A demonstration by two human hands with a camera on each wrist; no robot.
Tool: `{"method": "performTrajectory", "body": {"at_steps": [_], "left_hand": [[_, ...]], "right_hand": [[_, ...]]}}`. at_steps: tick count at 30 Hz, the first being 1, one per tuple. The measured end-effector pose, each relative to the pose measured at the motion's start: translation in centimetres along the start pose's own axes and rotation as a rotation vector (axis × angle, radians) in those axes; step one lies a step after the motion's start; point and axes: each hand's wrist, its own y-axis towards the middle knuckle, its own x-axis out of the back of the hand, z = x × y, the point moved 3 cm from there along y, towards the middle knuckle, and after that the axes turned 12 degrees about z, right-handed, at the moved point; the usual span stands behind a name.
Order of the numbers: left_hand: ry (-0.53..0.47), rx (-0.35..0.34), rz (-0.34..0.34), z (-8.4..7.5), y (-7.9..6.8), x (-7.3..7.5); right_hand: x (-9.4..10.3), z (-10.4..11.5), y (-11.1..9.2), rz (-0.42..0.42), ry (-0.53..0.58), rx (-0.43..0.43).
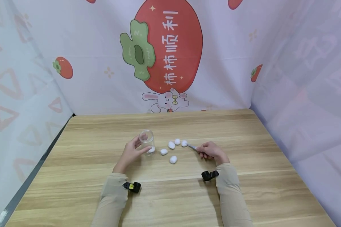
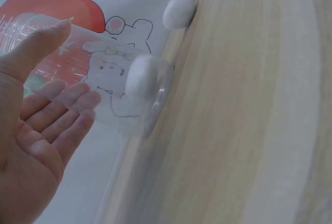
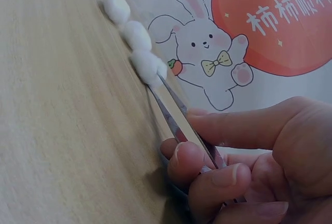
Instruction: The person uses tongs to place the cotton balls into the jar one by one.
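Head view: left hand (image 1: 130, 153) grips the jar (image 1: 149, 141) at left; right hand (image 1: 211, 150) pinches tweezers (image 1: 192, 147), tips at the rightmost cotton ball (image 1: 184, 143). Picking up seems in hand; next calls for a gentle squeeze and lift.

Left hand (image 1: 131, 153) curves, thumb opposite fingers; right hand (image 1: 211, 150) pinches with curled fingers.

Left hand (image 2: 33, 143) round a clear jar (image 2: 85, 64) standing upright on wood-grain tabletop (image 2: 233, 105), thumb along the near side, fingers to the far side; one white ball (image 2: 141, 78) at the jar's bottom, more white balls (image 2: 179, 12) lined up to its right, printed cloth (image 2: 85, 182) beyond.
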Motion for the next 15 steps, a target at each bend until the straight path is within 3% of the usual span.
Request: {"method": "performTrajectory", "body": {"at_steps": [15], "left_hand": [[-0.006,-0.016,0.008,0.05,0.17,0.05]], "right_hand": [[-0.1,0.18,0.2,-0.004,-0.025,0.014]]}}
